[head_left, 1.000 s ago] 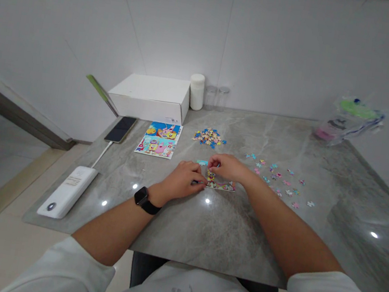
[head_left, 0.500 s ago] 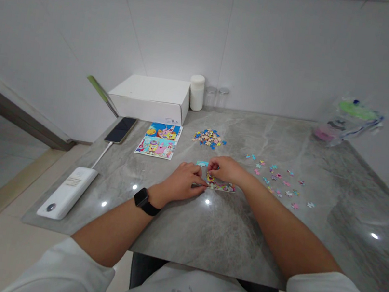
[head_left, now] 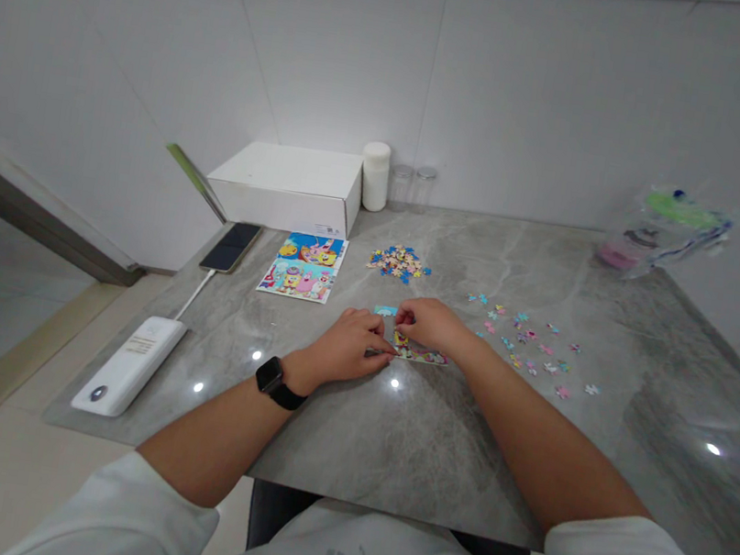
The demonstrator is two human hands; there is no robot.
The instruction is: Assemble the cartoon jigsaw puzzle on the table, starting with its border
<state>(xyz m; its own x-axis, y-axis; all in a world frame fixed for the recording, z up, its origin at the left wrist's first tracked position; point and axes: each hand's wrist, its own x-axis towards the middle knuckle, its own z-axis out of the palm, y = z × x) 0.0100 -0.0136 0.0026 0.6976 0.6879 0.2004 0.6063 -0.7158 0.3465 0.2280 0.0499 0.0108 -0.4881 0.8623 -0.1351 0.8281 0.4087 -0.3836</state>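
Partly joined jigsaw puzzle (head_left: 426, 356) lies flat on the grey table in front of me, its upper part covered by my hands. My left hand (head_left: 354, 347), with a black watch at the wrist, has its fingers closed at the puzzle's left end. Over the puzzle's upper left part, my right hand (head_left: 429, 322) pinches what seems to be a jigsaw piece, mostly hidden by the fingers. A light-blue joined bit (head_left: 385, 310) shows just beyond my left fingers. Loose jigsaw pieces (head_left: 525, 336) are scattered to the right.
A heap of pieces (head_left: 400, 263) lies farther back. Left of it is the cartoon picture sheet (head_left: 302, 267). A phone (head_left: 231, 247) is cabled to a white power bank (head_left: 128, 367). Behind stand a white box (head_left: 287, 182), white bottle (head_left: 375, 176) and two clear jars; a plastic bag (head_left: 665, 231) sits back right.
Hardly anything differs. Both hands keep their places at the puzzle, and the view has shifted very slightly.
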